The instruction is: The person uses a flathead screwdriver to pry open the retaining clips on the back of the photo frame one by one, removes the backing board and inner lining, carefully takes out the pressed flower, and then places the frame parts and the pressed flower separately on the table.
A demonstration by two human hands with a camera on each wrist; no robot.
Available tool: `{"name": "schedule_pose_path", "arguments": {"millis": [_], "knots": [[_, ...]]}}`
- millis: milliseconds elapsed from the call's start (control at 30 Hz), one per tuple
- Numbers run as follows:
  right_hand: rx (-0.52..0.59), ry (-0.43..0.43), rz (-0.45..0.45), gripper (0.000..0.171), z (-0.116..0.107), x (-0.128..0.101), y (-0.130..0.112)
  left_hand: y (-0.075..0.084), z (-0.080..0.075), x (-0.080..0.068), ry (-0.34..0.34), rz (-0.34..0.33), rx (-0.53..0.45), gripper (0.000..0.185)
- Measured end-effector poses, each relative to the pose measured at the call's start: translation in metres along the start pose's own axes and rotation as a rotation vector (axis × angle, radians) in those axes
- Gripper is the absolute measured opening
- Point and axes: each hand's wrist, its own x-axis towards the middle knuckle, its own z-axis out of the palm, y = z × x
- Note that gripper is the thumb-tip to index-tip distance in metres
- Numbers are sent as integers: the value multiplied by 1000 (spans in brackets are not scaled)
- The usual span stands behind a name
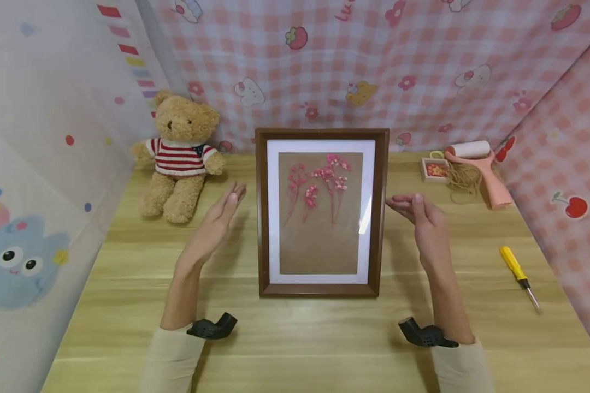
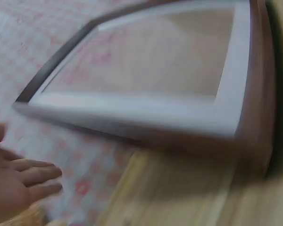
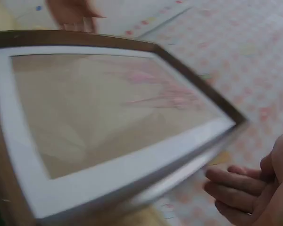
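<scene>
Wrist views are blurring; both grips, left hand (image 1: 215, 222) and right hand (image 1: 424, 222), are hovering apart-fingered, flanking the frame (image 1: 322, 213) at 9 and 3 o'clock, touching nothing.

Evenly bright, soft light throughout the head view; faint shadows on the table (image 1: 295, 338) beside both forearms and beside the picture frame (image 1: 322, 135), with a small white glare streak on its glass (image 1: 365, 215). Sharp at centre, with curtain lines bowing toward the edges from wide-lens distortion. Heavily smeared by motion blur in both wrist views: frame edges (image 2: 146, 117) (image 3: 118, 183) ghosted, pink print washed out, left hand (image 2: 14, 188) and right hand (image 3: 254, 188) soft at the borders.
</scene>
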Motion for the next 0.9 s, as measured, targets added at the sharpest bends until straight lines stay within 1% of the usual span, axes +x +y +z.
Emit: {"name": "schedule_pose_path", "arguments": {"millis": [33,67,100,167,267,367,500,567,633,733,800,833,900], "knots": [[99,2,37,60,7,2,0,1,4,3,7,-6,-136,69],[165,-6,67,61,13,3,0,2,9,5,14,-17,-250,69],[206,-26,104,63,18,5,1,3,14,8,23,-36,-343,69],[285,-61,185,63,27,6,2,6,25,12,31,-77,-452,69],[399,-92,279,60,35,4,4,9,38,16,49,-133,-552,69],[475,-80,326,53,40,1,5,11,48,18,58,-162,-619,68],[512,-36,367,48,42,-2,5,13,55,21,55,-166,-655,67],[513,-7,380,51,43,-2,4,13,58,22,62,-166,-651,67],[520,12,386,61,44,-1,3,14,59,23,73,-161,-659,67],[522,48,373,72,46,2,2,16,61,23,92,-153,-673,66],[531,73,359,74,49,4,1,17,61,22,107,-140,-687,66],[539,94,349,72,50,5,1,18,62,22,116,-131,-692,66],[559,128,320,60,53,6,-1,19,63,21,142,-109,-707,65]]}}
